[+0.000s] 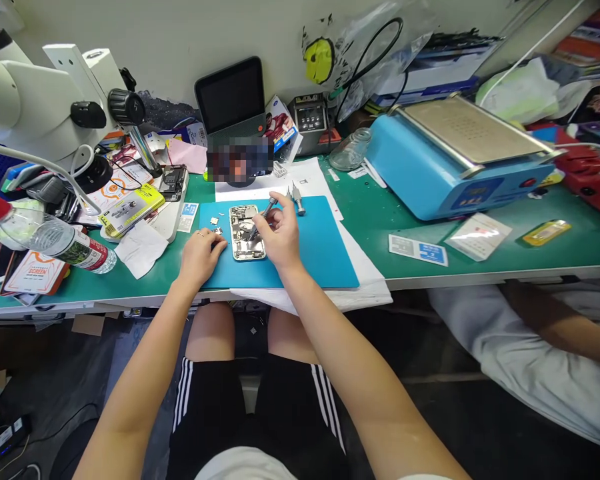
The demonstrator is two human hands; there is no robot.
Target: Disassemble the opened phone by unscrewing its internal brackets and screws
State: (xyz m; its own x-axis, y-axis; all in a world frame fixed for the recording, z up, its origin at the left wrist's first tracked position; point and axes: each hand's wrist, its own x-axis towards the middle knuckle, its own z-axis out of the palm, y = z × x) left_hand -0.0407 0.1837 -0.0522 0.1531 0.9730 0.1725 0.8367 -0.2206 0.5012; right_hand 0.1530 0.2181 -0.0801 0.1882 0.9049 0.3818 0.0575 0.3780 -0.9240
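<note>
One opened phone (240, 223) on a blue mat (325, 247), one slim grey tool (269, 208) over it

The phone lies flat near the middle of the mat, with its inner parts uncovered. The right hand (284, 230) is on its right side, and its grip is closed around the tool, which is tilted, with the lower end over the phone. Whether the tip touches the phone, I cannot tell.

The left hand (200, 257) rests at the left edge of the mat, with bent fingers, just beside some small metal parts (214, 221). I cannot tell if its grip has taken any small piece.

At the far side of the mat, to the right of the phone, are more small metal tools (299, 200). Under the mat, white paper (367, 277) covers part of the green worktop (363, 233).

On the left are a white tissue (141, 249), a plastic bottle (60, 237) with red cap, leaning, and a yellow box (130, 210). On the far right stands a blue machine (415, 173) with a metal plate on top, and a glass jar (350, 152) is just beside it.
</note>
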